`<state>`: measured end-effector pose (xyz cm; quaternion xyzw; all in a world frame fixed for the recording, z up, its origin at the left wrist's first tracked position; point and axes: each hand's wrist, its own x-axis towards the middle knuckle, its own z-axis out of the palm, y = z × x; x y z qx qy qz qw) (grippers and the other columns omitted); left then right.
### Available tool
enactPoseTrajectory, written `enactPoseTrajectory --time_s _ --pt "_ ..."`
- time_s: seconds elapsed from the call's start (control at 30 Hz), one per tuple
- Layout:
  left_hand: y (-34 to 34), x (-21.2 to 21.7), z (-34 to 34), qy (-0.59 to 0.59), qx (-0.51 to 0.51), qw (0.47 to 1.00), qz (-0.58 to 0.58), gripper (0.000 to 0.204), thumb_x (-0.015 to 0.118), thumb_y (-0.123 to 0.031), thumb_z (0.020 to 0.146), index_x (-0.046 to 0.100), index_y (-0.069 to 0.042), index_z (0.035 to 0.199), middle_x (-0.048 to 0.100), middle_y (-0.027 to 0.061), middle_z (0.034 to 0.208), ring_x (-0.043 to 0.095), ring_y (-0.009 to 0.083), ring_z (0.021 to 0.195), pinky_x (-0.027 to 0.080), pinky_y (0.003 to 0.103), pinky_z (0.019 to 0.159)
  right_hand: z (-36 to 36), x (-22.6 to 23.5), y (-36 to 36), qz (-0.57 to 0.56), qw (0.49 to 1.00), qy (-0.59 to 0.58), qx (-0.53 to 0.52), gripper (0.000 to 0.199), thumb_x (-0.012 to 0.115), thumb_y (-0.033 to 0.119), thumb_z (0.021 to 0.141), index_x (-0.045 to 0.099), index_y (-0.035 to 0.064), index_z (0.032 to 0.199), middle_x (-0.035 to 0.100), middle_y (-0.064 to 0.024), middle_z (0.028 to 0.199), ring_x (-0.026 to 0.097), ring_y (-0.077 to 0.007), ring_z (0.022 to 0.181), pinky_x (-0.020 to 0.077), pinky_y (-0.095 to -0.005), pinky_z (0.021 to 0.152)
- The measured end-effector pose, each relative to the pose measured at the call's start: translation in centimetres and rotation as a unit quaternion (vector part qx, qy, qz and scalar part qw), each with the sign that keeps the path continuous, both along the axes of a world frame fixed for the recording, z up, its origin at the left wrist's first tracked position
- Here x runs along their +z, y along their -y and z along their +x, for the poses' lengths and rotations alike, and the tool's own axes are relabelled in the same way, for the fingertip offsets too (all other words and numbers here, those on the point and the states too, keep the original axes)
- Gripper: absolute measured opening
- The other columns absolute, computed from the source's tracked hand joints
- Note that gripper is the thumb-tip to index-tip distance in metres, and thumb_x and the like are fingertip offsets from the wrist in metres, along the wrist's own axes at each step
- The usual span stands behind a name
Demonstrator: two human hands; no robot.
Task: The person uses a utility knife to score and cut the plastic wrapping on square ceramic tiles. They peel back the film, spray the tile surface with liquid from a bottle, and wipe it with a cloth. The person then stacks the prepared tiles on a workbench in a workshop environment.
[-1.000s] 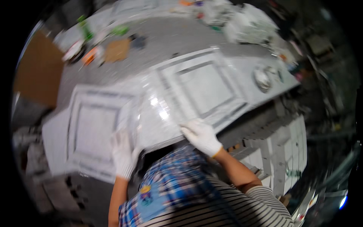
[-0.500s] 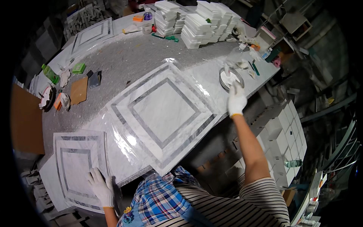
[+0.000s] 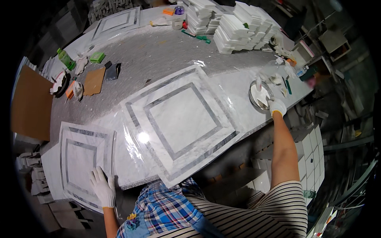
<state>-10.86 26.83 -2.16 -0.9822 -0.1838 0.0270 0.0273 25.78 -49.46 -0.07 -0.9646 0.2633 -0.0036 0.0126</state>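
Note:
My left hand, in a white knit glove, lies with its fingers stretched over the lower right part of the smaller marble panel, which has grey inlaid bands. At the right end of the table, my gloved right hand grips the near right rim of a round metal bowl. White paste is in the bowl, and a pale handled tool stands in it. Between my hands lies a larger marble panel with grey square bands, its near corner reaching past the table edge.
Stacks of white tiles stand at the far side. A green bottle, a brown sheet and a dark bowl sit at the left. Clear bottles and a green stick lie beyond the metal bowl. White boxes stand below right.
The view has shifted, so the table appears farther right. My right hand has moved around the metal bowl to its near right rim. My left hand stays on the smaller panel.

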Motion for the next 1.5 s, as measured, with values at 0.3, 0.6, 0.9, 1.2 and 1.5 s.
enactPoseTrajectory --time_s 0.3,0.6,0.9,1.2,1.5 --pt "2.2 1.5 -0.2 0.019 -0.011 1.000 -0.011 0.074 0.065 -0.038 0.098 0.044 0.005 0.154 0.045 0.0307 0.157 0.040 0.0523 0.143 0.034 0.055 0.119 2.0 2.8 -1.1 -0.141 0.988 -0.039 -0.050 0.034 0.059 0.034 0.092 0.082 0.0141 0.109 0.076 -0.0182 0.118 0.073 -0.0407 0.109 0.0589 -0.0514 0.089" --pt "3.8 6.5 3.9 0.132 0.047 0.951 -0.275 0.036 0.074 -0.034 0.081 0.065 -0.001 0.091 0.067 0.0245 0.097 0.065 0.0395 0.093 0.049 0.052 0.079 -5.8 4.4 -21.0 0.486 0.843 0.069 0.222 0.027 0.064 0.028 0.106 0.069 0.0041 0.119 0.062 -0.0008 0.089 0.056 -0.0105 0.079 0.0476 -0.0252 0.072" --pt "5.1 9.4 0.3 0.094 0.147 0.529 -0.831 0.039 0.066 -0.013 0.101 0.063 0.004 0.136 0.071 0.0069 0.114 0.065 0.0114 0.103 0.052 0.026 0.093 -25.1 5.1 -52.9 0.697 0.610 -0.271 0.261 0.017 0.061 0.011 0.106 0.064 -0.0025 0.115 0.070 -0.0058 0.089 0.055 -0.0054 0.066 0.0453 -0.0199 0.059" --pt "-0.1 8.0 -3.4 0.137 0.246 0.591 -0.756 0.029 0.069 -0.020 0.100 0.075 0.009 0.104 0.075 0.0078 0.096 0.067 0.0113 0.090 0.053 0.027 0.081 -29.0 5.4 -60.0 0.632 0.622 -0.359 0.292 0.021 0.064 0.015 0.105 0.065 -0.0024 0.117 0.068 -0.0034 0.087 0.056 -0.0061 0.071 0.0466 -0.0215 0.064" --pt "-3.9 4.5 -4.7 0.276 0.319 0.568 -0.706 0.027 0.069 -0.021 0.100 0.077 0.004 0.099 0.071 0.0030 0.084 0.061 0.0115 0.079 0.049 0.028 0.077 -29.0 4.3 -61.8 0.576 0.662 -0.375 0.299 0.020 0.063 0.018 0.105 0.067 -0.0003 0.113 0.066 -0.0003 0.083 0.054 -0.0056 0.069 0.0447 -0.0215 0.062"
